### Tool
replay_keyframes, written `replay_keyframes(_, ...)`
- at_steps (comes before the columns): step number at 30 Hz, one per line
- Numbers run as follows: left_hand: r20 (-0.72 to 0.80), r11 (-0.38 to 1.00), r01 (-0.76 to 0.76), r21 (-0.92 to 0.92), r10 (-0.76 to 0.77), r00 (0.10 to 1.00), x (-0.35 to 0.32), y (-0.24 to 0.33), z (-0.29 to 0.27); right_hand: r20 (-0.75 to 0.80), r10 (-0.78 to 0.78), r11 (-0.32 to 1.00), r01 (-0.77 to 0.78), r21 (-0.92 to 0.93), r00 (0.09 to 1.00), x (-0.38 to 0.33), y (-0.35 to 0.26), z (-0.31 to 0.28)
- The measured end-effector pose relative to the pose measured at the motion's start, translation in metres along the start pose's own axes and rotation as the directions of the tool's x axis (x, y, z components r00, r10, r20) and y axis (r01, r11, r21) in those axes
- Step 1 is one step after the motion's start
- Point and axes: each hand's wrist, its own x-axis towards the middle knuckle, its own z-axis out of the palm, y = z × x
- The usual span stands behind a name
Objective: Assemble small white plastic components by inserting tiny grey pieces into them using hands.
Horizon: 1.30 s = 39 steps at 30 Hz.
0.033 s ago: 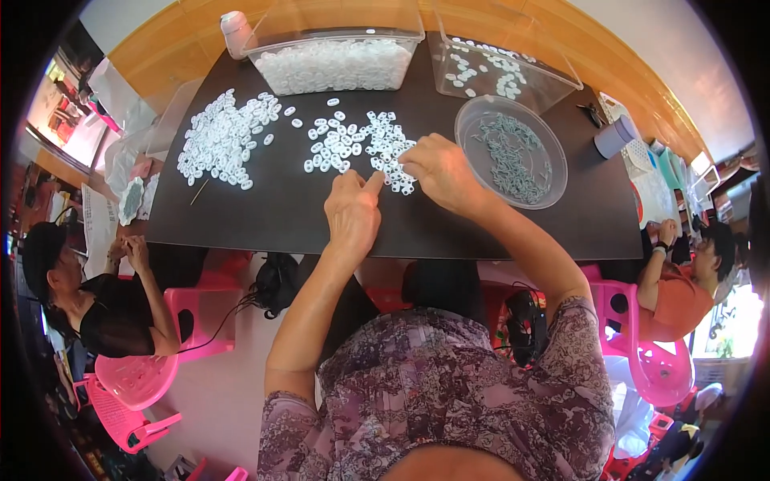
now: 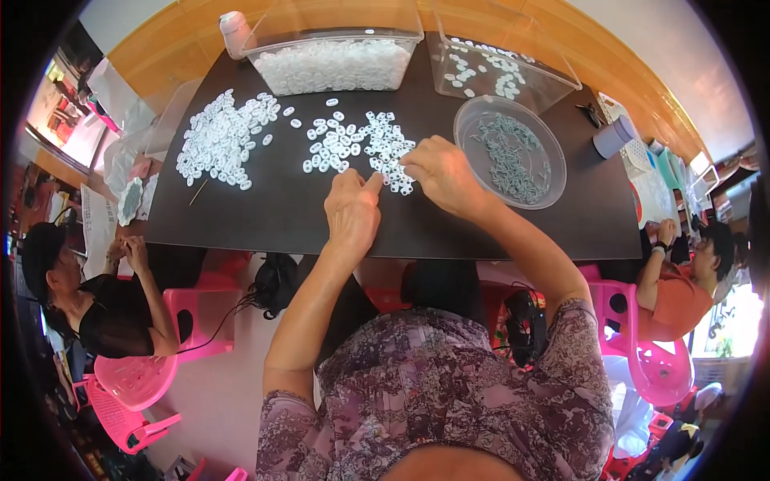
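My left hand (image 2: 352, 210) rests on the dark table with its fingers curled in and the thumb and forefinger close together, at the near edge of the small white pieces. My right hand (image 2: 441, 172) is closed in a pinch beside them; whatever either hand grips is hidden or too small to name. Between and beyond the hands lies a small heap of white squarish pieces with dark holes (image 2: 383, 136). Left of it are white oval two-holed pieces (image 2: 330, 144). A round clear tray (image 2: 555, 178) with many thin grey-green screw-like parts (image 2: 505, 152) sits right of my right hand.
A large pile of white ovals (image 2: 220, 144) covers the table's left. Behind stand a full clear bin (image 2: 337, 68) and another bin (image 2: 553, 76) with scattered ovals. A pink bottle (image 2: 234, 34), a purple-lidded cup (image 2: 613, 138) and a thin stick (image 2: 198, 191) are around. People sit at both sides.
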Motion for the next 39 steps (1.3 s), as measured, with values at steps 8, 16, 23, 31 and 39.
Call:
replay_keyframes(8,0.033,0.991,0.099,-0.086,-0.096,0.995,-0.001,-0.009,-0.004,-0.025,0.022,0.999,-0.021,0.036,0.999,-0.020,-0.003,-0.003)
replay_keyframes(16,0.096,0.998,0.068,0.012,-0.069,0.993,0.005,-0.010,0.001,-0.028,0.033,0.997,-0.031,0.074,0.999,-0.021,-0.007,0.003)
replay_keyframes(23,0.114,0.986,0.135,-0.101,-0.124,0.986,0.002,-0.011,-0.009,-0.027,0.162,0.976,-0.156,0.154,0.986,-0.027,-0.025,0.002)
replay_keyframes(31,0.477,0.255,0.642,-0.723,-0.488,0.731,-0.004,-0.013,-0.035,0.023,0.281,0.889,-0.270,0.370,0.959,-0.033,-0.049,0.017)
replay_keyframes(39,0.551,-0.030,0.614,-0.789,-0.478,0.684,-0.017,-0.008,-0.038,-0.293,0.186,0.856,-0.009,0.516,0.938,-0.024,-0.111,-0.045)
